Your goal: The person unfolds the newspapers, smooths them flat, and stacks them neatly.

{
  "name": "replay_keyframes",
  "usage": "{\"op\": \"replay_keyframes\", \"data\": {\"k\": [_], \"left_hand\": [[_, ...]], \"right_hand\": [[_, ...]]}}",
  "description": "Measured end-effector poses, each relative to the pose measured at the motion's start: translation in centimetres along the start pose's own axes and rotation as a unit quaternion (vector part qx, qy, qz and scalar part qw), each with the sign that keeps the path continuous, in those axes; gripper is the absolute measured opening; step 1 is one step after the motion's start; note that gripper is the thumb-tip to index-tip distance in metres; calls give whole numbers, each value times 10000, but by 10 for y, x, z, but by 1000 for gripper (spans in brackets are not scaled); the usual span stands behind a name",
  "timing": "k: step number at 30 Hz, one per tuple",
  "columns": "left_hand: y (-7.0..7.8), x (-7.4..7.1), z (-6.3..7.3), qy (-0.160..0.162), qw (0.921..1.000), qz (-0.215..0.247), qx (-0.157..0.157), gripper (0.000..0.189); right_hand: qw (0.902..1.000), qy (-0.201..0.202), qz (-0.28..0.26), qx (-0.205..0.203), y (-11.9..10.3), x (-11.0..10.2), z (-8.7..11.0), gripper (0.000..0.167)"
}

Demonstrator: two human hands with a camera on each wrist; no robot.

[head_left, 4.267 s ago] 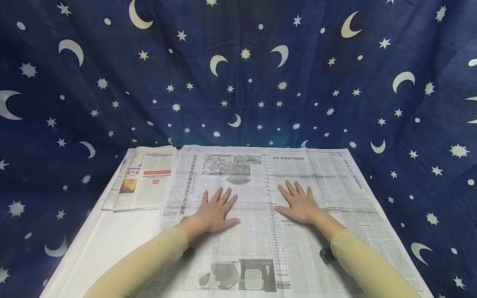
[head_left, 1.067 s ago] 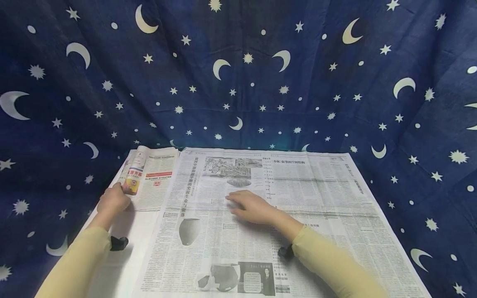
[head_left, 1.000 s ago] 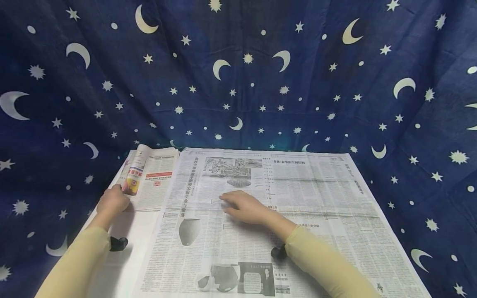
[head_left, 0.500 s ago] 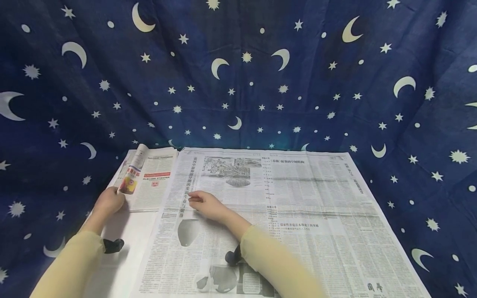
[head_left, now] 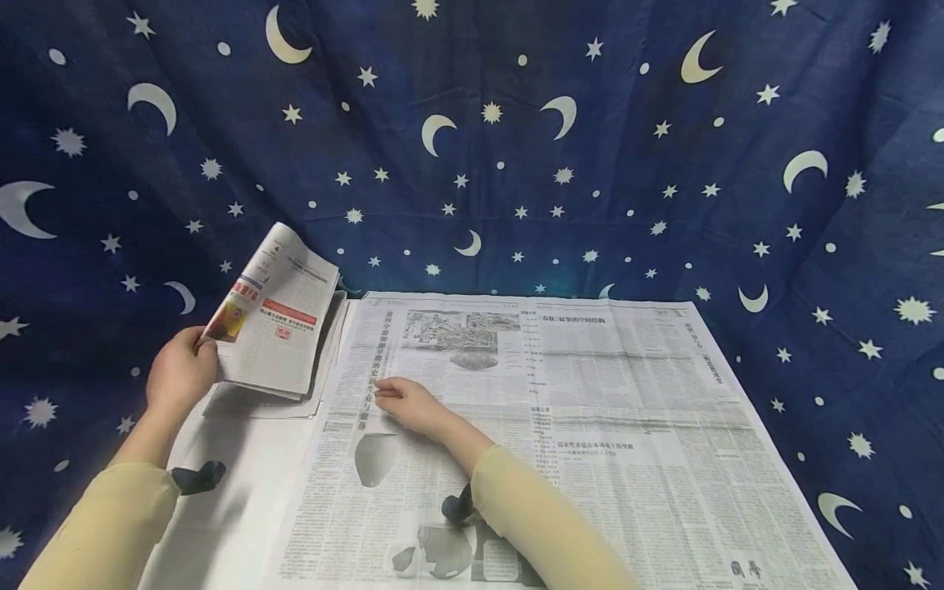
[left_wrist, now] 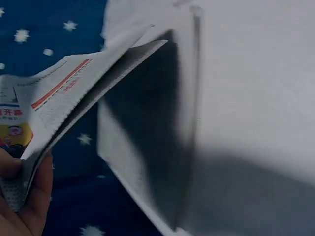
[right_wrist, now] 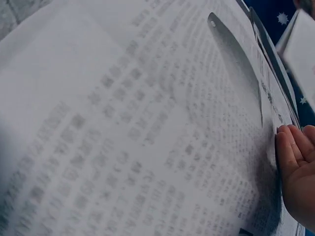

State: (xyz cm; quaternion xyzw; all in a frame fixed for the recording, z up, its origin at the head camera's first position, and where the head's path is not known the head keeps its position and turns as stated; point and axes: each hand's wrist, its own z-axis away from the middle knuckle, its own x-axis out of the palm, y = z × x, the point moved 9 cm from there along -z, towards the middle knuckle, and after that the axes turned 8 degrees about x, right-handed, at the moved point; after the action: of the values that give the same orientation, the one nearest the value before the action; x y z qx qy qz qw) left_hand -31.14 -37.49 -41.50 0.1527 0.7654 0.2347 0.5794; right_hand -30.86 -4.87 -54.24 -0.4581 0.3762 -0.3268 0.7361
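At the left, my left hand [head_left: 183, 369] grips the left edge of a folded newspaper [head_left: 283, 328], thumb on top and fingers beneath. The folded paper is raised and tilted, its red headline facing up, and in the left wrist view its layers [left_wrist: 69, 88] fan slightly apart. Under it more folded newspapers [head_left: 328, 352] lie on the white table. My right hand [head_left: 416, 410] is over the left part of a large spread newspaper [head_left: 605, 410], its fingers loosely bent and together with nothing in them. In the right wrist view that hand [right_wrist: 298, 167] shows close above the printed sheet.
The white table [head_left: 214, 475] shows along the left side. A dark blue curtain [head_left: 413, 197] with moons and stars hangs behind and around the table. A dark camera mount sits at each wrist.
My left hand has lifted the folded newspaper up and left off the pile. My right hand, earlier flat on the spread sheet, has moved left and since half a second ago stays nearly still.
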Motion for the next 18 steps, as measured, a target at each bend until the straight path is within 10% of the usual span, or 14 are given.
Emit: {"op": "replay_keyframes", "data": {"k": [9, 18], "left_hand": [[40, 9, 4, 22, 9888, 1490, 56, 52], [83, 73, 23, -933, 9398, 3275, -300, 53]], "right_hand": [[9915, -173, -1286, 89, -9, -9, -2, 62], [9483, -163, -3170, -15, -29, -47, 5, 77]]}}
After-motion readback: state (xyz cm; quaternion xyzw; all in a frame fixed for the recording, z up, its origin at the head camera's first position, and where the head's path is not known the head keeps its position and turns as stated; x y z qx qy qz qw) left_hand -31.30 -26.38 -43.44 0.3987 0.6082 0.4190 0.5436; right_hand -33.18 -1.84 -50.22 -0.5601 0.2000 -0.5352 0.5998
